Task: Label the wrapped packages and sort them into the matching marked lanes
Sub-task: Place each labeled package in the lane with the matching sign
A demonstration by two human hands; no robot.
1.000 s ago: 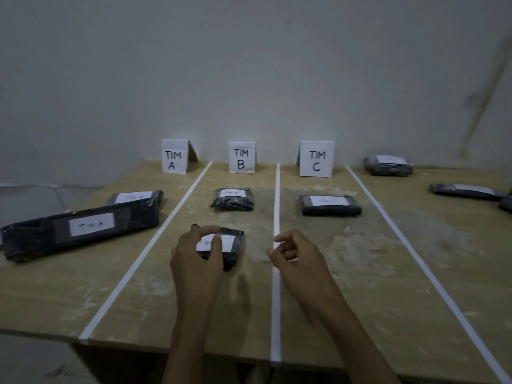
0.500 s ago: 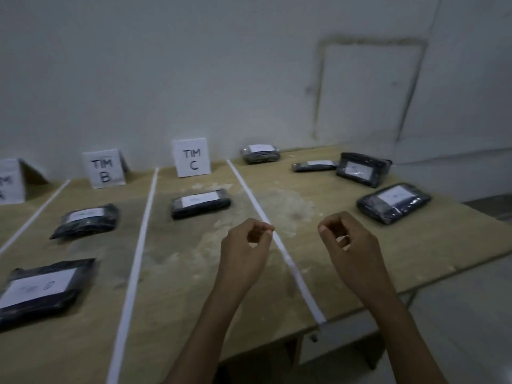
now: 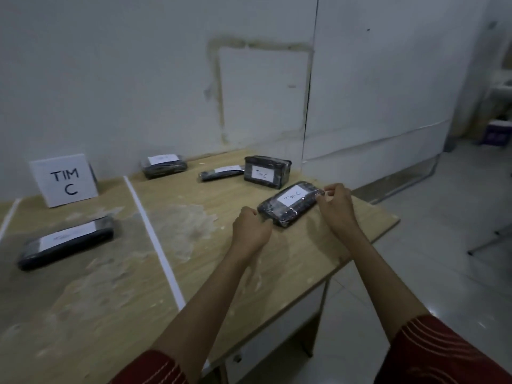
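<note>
A black wrapped package (image 3: pixel 288 204) with a white label reading "Tim C" lies near the table's right edge. My left hand (image 3: pixel 250 230) pinches its near end and my right hand (image 3: pixel 336 207) pinches its far end. A white sign "TIM C" (image 3: pixel 64 179) stands at the back of its lane. One labelled package (image 3: pixel 66 241) lies in that lane. A white tape line (image 3: pixel 155 242) bounds the lane on its right.
Three more wrapped packages sit behind the held one: a boxy one marked "Tim C" (image 3: pixel 267 171), a thin flat one (image 3: pixel 221 172), and one at the wall (image 3: pixel 163 165). The wooden table's right edge (image 3: pixel 360 259) drops to a tiled floor.
The view swung right from lanes A and B to the table's right end. My hands left the lane B package, moved right, and took hold of the "Tim C" package.
</note>
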